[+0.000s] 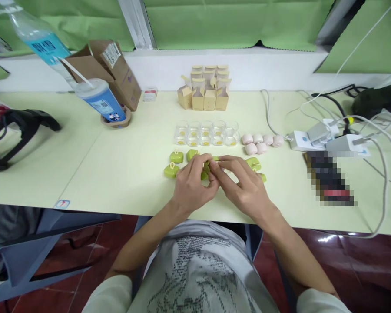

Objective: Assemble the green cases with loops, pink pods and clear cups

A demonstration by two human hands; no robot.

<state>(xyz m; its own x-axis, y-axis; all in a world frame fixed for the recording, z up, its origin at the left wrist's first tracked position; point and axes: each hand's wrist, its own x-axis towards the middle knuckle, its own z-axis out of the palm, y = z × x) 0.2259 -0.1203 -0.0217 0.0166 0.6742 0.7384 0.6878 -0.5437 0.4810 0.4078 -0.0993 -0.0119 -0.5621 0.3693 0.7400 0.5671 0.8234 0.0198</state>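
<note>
My left hand (193, 183) and my right hand (246, 188) meet near the table's front edge, fingers pinched around a small green plastic piece (206, 168). Its shape is mostly hidden by my fingers. Left of them lie similar green pieces (171, 170) with pale yellow loops on top. More green pieces (253, 164) are partly covered beside my right hand. Just beyond my hands stand clear plastic cups (206, 134) in rows, with yellow marks. To their right sits a group of pale pink rounded pieces (251, 149).
Small open cardboard boxes (210, 100) stand at the back. To the left are a blue cup with a straw (106, 106), a large brown box (125, 82), a bottle (45, 45) and a black object (22, 130). A power strip (304, 140) with cables and a blurred-out object (329, 178) lie right.
</note>
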